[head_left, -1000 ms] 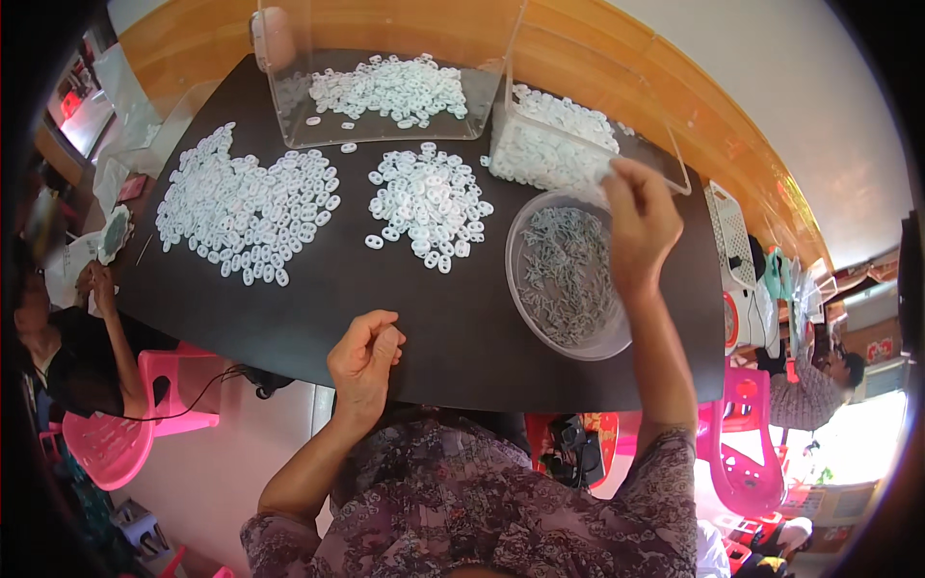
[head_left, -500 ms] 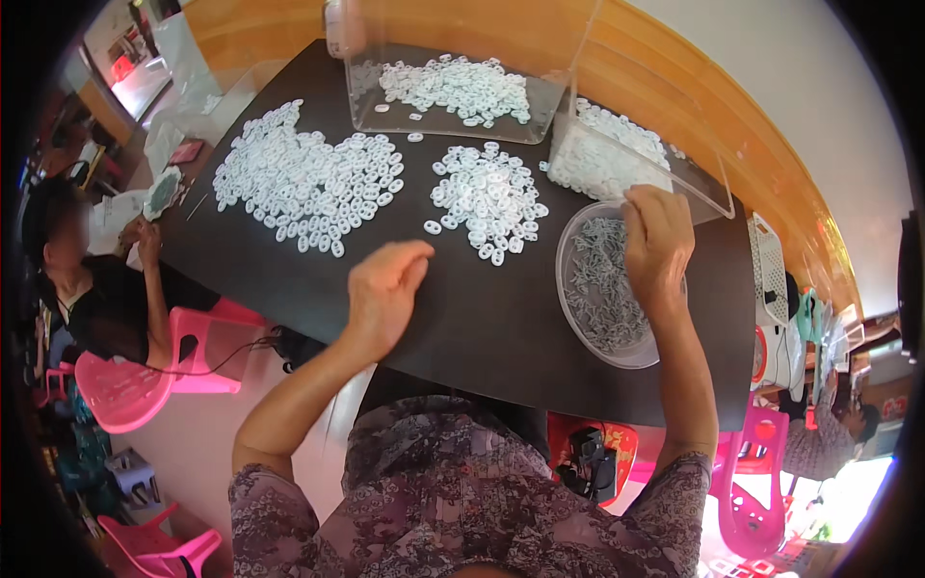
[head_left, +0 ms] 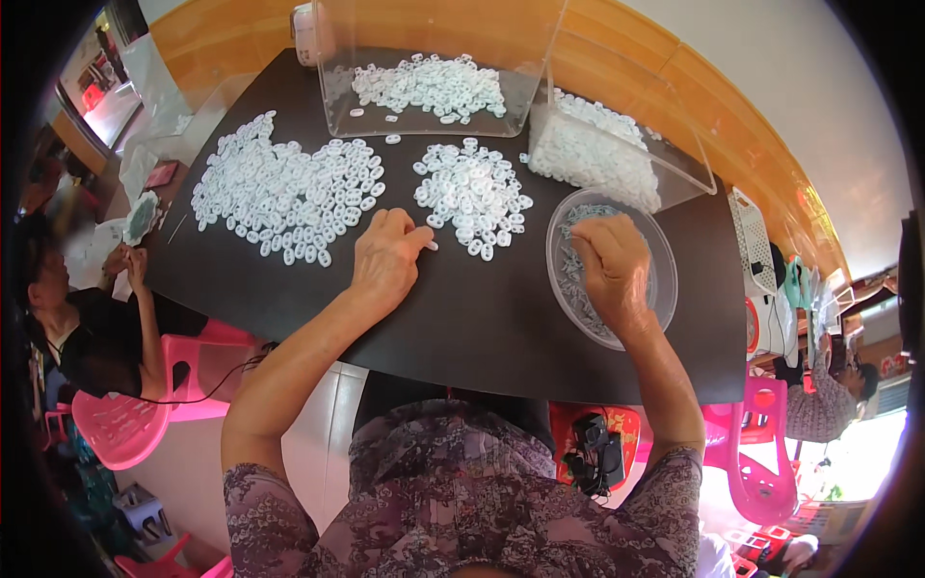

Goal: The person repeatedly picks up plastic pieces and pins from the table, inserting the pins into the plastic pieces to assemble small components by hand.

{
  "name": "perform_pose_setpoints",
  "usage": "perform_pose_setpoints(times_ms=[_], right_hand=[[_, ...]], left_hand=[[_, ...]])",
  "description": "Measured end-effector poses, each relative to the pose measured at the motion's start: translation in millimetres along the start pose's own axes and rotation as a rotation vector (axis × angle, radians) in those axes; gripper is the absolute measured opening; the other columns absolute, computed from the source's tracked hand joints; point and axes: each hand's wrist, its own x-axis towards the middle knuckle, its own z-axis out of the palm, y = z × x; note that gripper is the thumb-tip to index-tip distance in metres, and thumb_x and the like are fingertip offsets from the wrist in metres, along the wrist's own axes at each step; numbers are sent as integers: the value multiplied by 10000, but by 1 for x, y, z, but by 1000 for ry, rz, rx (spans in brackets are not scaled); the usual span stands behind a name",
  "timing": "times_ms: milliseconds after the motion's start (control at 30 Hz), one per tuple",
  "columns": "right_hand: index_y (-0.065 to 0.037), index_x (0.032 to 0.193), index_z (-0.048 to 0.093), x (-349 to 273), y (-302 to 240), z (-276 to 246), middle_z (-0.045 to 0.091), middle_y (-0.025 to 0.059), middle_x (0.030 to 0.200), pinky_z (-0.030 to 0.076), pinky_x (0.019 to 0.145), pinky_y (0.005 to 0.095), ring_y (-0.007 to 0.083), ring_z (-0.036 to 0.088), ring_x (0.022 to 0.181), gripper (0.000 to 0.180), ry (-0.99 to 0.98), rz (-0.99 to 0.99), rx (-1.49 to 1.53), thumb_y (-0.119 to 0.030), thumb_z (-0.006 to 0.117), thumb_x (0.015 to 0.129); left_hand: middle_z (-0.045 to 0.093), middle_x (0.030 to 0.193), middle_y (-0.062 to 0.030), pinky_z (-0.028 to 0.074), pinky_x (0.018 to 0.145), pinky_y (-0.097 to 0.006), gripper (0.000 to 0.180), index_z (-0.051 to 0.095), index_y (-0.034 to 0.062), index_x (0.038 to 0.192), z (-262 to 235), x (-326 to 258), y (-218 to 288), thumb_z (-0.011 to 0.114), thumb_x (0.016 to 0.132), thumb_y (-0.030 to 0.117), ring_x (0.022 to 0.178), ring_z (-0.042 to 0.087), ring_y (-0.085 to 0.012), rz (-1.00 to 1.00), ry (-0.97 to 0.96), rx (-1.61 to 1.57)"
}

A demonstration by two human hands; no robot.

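Note:
My left hand (head_left: 387, 255) is closed in a pinch on a small white oval piece (head_left: 431, 247), its end showing past the fingertips. That hand is between two heaps of similar white two-holed pieces: a broad left pile (head_left: 289, 188) and a smaller middle pile (head_left: 470, 197). On the right, my right hand (head_left: 614, 268) is over a round clear plastic bowl (head_left: 672, 279) of small grey screws (head_left: 572, 279). Its fingers are bent and pressed together; whatever they hold, if anything, is hidden.
At the back of the dark table (head_left: 462, 337) lies a clear box (head_left: 424, 132) with more white pieces. Another clear box (head_left: 699, 183), also holding pieces, is tilted behind the bowl. A seated person (head_left: 72, 308) is at the left, beside a pink chair (head_left: 125, 424).
My left hand has come up beside the middle pile, and a white piece now shows at its fingertips. My right hand has moved from the bowl's far rim down over the screws.

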Motion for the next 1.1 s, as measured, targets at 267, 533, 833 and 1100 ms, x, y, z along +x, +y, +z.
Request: perform_pose_setpoints(times_ms=[267,533,833,1100], right_hand=[[-9,817,624,-20,-9,1,611,107,792,452,599,358,283,555,714,161,-37,56,42,69,669,684],[-4,836,633,-36,-23,-15,613,108,798,454,596,357,279,550,696,179,-19,72,59,78,669,681],[-6,842,633,-39,-28,-10,613,110,800,457,596,356,278,554,693,200,-25,88,96,87,670,669],[-11,840,634,-48,-27,-20,614,108,797,455,588,358,282,556,690,178,-25,119,67,68,677,686]], left_hand=[[536,772,-45,461,596,-348,264,663,116,913,10,9,33,600,696,-21,736,545,-242,113,7,-69],[532,744,-52,459,611,-346,173,682,112,829,9,10,25,621,726,-12,748,567,-234,48,2,-204],[524,744,-85,445,611,-374,106,642,89,760,22,23,18,655,685,14,735,539,-262,128,-9,-25],[507,733,-59,443,591,-369,182,633,96,792,12,20,15,634,639,-3,738,532,-256,138,-25,138]])
